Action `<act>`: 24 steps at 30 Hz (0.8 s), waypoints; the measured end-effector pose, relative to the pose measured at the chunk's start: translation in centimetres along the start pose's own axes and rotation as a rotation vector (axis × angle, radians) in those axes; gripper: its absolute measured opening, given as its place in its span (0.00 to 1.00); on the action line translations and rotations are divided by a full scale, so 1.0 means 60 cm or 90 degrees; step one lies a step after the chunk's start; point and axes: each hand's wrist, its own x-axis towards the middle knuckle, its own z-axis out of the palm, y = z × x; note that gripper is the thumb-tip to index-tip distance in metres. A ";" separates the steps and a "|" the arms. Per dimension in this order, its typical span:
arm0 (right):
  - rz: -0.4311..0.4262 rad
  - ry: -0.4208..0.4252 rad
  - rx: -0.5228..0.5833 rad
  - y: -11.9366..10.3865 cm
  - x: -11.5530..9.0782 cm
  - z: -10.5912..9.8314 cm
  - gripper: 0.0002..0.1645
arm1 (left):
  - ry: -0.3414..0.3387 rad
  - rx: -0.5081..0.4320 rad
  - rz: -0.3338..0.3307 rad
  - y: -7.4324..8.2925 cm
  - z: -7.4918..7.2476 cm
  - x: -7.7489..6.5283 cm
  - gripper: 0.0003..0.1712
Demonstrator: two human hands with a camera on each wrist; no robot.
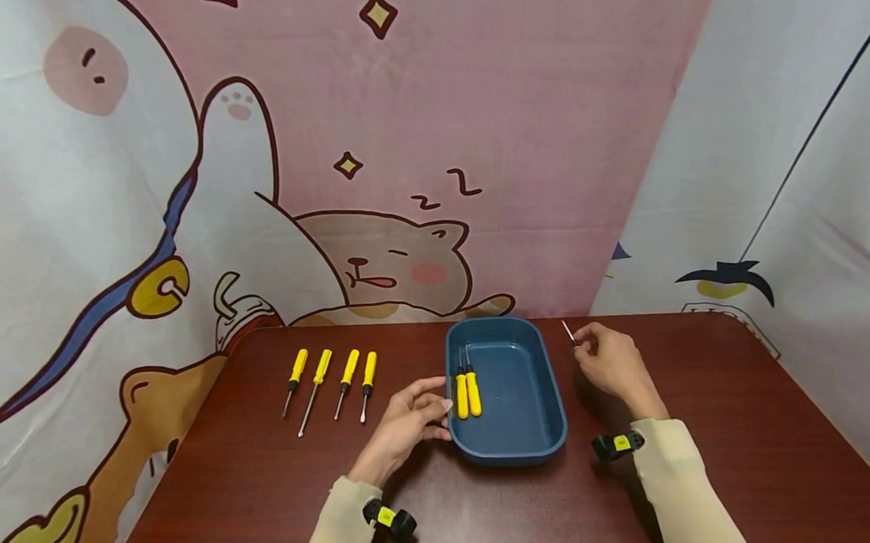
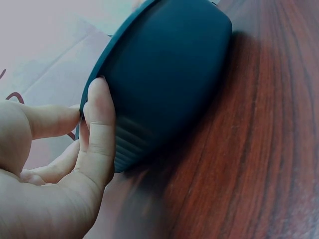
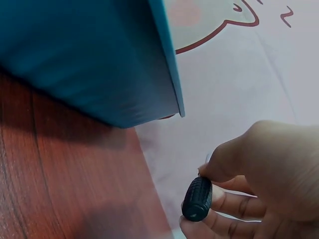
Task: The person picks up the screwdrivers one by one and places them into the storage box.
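Note:
A blue plastic bin stands on the table, with two yellow-handled screwdrivers lying side by side along its left inner wall. My left hand pinches the bin's left rim, thumb on one side and fingers on the other, as the left wrist view shows. To the right of the bin, my right hand holds a small screwdriver by its black handle, above the table. Its thin metal shaft points up and away; fingers hide part of the handle.
Several yellow-handled screwdrivers lie in a row on the left of the dark red wooden table, tips toward me. Behind the table hangs a cartoon-printed cloth. Each wrist wears a small black camera.

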 end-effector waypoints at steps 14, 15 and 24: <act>-0.009 -0.008 0.037 -0.028 -0.004 -0.010 0.12 | 0.002 0.007 -0.003 0.001 -0.001 -0.001 0.29; -0.013 -0.007 0.040 -0.031 -0.004 -0.010 0.12 | 0.002 0.007 -0.002 0.002 -0.001 0.000 0.30; -0.017 -0.019 0.060 -0.052 -0.008 -0.011 0.13 | 0.006 0.003 -0.008 0.000 0.001 0.002 0.30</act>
